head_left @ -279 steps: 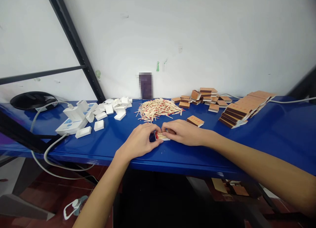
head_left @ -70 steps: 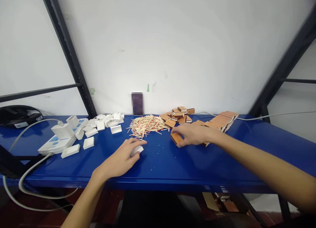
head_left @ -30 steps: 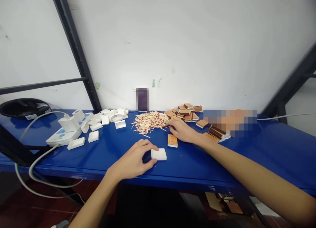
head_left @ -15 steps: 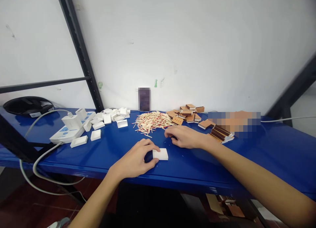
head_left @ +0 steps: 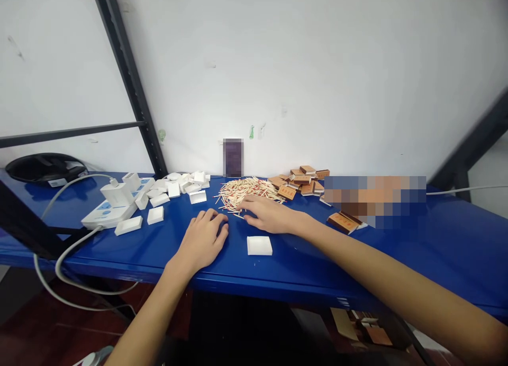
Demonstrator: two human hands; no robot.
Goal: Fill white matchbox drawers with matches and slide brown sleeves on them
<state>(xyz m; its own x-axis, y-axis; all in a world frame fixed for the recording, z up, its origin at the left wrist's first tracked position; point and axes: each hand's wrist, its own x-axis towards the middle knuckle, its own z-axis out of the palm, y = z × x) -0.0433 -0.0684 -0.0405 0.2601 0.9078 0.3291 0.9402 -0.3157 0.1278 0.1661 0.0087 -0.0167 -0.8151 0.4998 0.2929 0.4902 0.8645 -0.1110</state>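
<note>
A white matchbox tray (head_left: pixel 260 245) lies on the blue table near its front edge, with neither hand touching it. To its left, my left hand (head_left: pixel 204 239) rests on the tabletop, fingers loosely spread and holding nothing. My right hand (head_left: pixel 264 213) reaches over the near side of a heap of red-tipped matches (head_left: pixel 254 189). Its fingers are bent, thumb apart from the forefinger, with the tips at the matches; no match shows held. Several more white trays (head_left: pixel 155 215) lie at the left.
Brown matchbox sleeves and boxes (head_left: pixel 304 180) are piled behind and right of the matches, with others (head_left: pixel 343 223) nearer. A white power strip (head_left: pixel 109 213) with plugs and cables lies left. Dark shelf posts (head_left: pixel 127 75) stand at both sides. A blurred dark rectangle (head_left: pixel 233 158) leans on the wall.
My left hand has let go of the white tray and moved left and away from it. My right hand has moved left onto the near edge of the match heap.
</note>
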